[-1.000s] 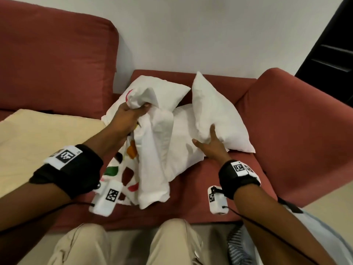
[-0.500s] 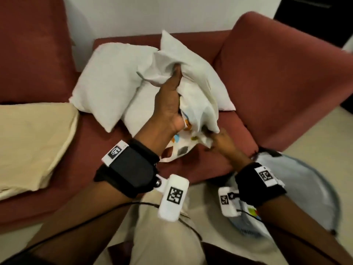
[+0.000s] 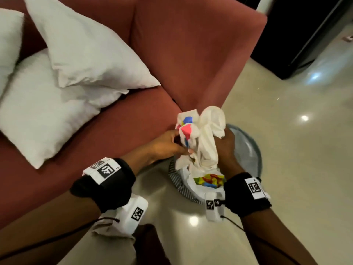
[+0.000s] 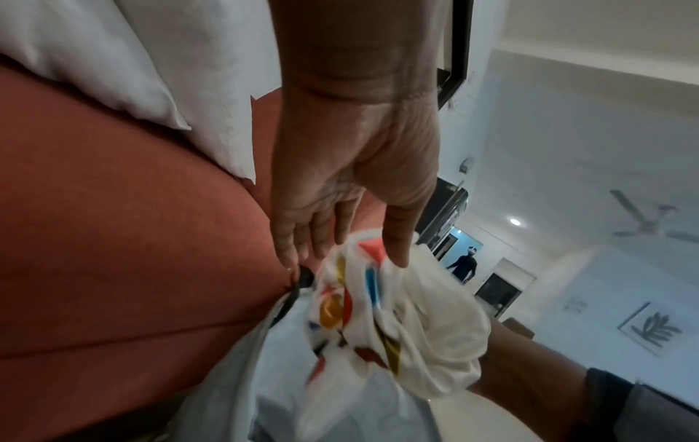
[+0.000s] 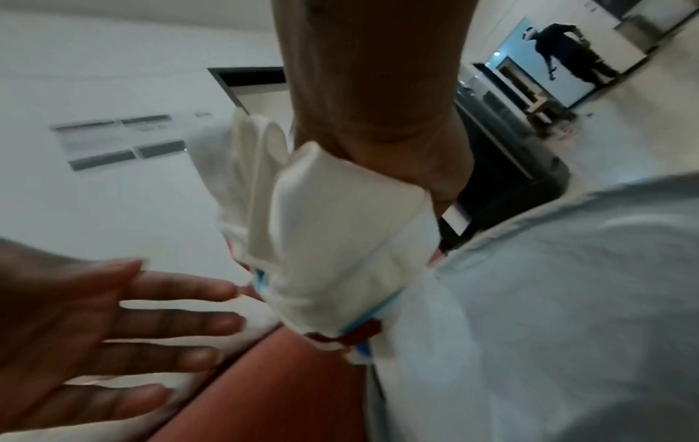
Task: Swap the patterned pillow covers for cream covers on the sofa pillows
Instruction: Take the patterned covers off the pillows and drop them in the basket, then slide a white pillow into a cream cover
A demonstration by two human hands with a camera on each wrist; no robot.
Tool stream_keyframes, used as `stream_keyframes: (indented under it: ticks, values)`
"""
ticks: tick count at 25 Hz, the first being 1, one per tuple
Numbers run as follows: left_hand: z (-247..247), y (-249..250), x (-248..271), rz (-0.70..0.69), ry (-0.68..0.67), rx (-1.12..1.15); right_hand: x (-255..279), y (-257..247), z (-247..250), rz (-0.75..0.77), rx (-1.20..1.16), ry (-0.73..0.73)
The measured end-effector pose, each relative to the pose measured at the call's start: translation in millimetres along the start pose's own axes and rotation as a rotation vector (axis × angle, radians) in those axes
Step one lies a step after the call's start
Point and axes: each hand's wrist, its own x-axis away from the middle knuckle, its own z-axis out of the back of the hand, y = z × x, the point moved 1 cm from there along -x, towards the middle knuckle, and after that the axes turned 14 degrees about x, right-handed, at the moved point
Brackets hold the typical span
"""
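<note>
A bunched patterned pillow cover (image 3: 202, 138), white with coloured shapes, hangs over a grey laundry basket (image 3: 248, 150) on the floor beside the sofa. My right hand (image 3: 225, 148) grips the bunch from the right; the right wrist view shows the cloth (image 5: 332, 254) squeezed in its fist. My left hand (image 3: 168, 144) touches the cover's left side with straight fingers (image 4: 393, 248), and those spread fingers (image 5: 170, 320) also show in the right wrist view. Another patterned cover (image 3: 209, 180) lies in the basket. Two bare white pillows (image 3: 91, 52) (image 3: 38, 111) lie on the sofa seat.
The red sofa's armrest (image 3: 191, 54) rises just behind the basket, and the seat edge (image 3: 114, 134) runs under my left forearm. Shiny cream floor (image 3: 286, 150) spreads to the right. A dark doorway (image 3: 296, 35) stands at the far right.
The patterned cover has come off the pillows and moved right, off the sofa, to above the basket. My left hand has loosened from a grip to straight fingers. The view has swung right.
</note>
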Motion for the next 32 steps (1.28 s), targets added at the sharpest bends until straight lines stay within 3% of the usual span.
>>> stream_keyframes:
  ticks: [2, 3, 5, 8, 11, 15, 19, 22, 24, 26, 29, 32]
  values:
    - [9.1, -7.1, -4.2, 0.027, 0.053, -0.034, -18.1, 46.6, 9.7, 0.017, 0.158, 0.158]
    - [17.5, -7.5, -2.8, 0.038, 0.100, -0.083, -25.8, 71.1, 11.0, 0.016, 0.285, 0.124]
    - [39.0, -6.9, 4.7, 0.079, 0.116, -0.143, -37.6, 117.3, 12.3, -0.078, 0.459, -0.100]
    - [88.0, 4.8, 30.5, 0.095, 0.109, -0.052, -40.6, 121.8, 4.3, -0.144, 0.541, -0.293]
    - [137.5, 17.7, 66.6, 0.015, 0.287, -0.054, -34.6, 71.3, -30.2, 0.071, 0.550, -0.312]
    - [197.7, 26.2, 126.1, -0.098, 0.503, -0.154, -0.9, -33.4, -108.6, 0.378, 0.388, -0.420]
    - [258.0, 32.1, 211.9, -0.205, 0.663, -0.255, 72.3, -149.9, -203.2, 0.712, 0.282, -0.568]
    - [298.2, 10.0, 273.9, -0.223, 0.822, -0.372, 128.6, -199.3, -269.3, 0.957, 0.325, -0.688]
    - [330.8, -16.5, 324.6, -0.156, 1.001, -0.404, 172.7, -224.2, -320.8, 1.074, 0.379, -0.776]
    - [360.5, -50.0, 372.3, 0.006, 1.151, -0.466, 215.0, -239.1, -367.6, 1.146, 0.458, -0.833]
    - [389.8, -98.2, 416.5, 0.263, 1.215, -0.568, 252.1, -237.6, -416.6, 1.322, 0.703, -0.742]
    - [406.9, -128.6, 427.3, 0.363, 1.254, -0.652, 268.7, -233.3, -449.2, 1.447, 0.879, -0.701]
